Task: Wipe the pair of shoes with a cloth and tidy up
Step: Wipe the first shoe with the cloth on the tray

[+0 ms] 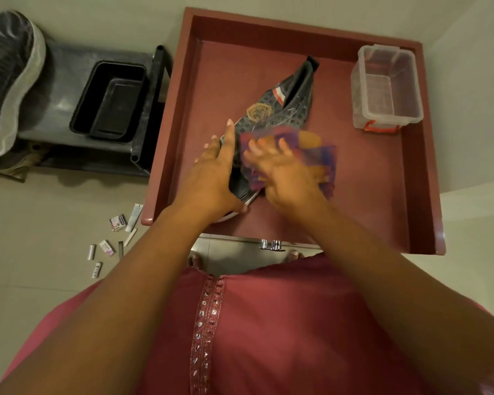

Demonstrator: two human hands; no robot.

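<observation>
1. Here, the grey shoe (271,115) lies at the centre of the frame on the dark red tray table (382,181), heel toward the top, toe toward the person.
2. The left hand (211,178) braces the shoe's toe end from the left, fingers fairly straight along its side and thumb tucked under near the sole; it steadies more than it clamps.
3. The right hand (285,172) presses the purple and orange cloth (305,152) onto the shoe's right side with spread, nearly flat fingers. The cloth is motion-blurred, so whether any finger pinches it cannot be told.
4. The shoe looks light, with a soft perforated upper that would likely dent under pressure; the firmer sole edge and toe seem the best places to hold. The cloth is limp and would bunch easily.
5. A clear plastic box (385,86) stands at the tray's upper right, well apart from the shoe.
6. At the upper left, a dark rack (63,89) carries a black tub (111,101) and another shoe (9,69), possibly the pair's mate.
7. Small packets (111,238) lie scattered on the floor at the left. Nothing crowds the wiping.
</observation>
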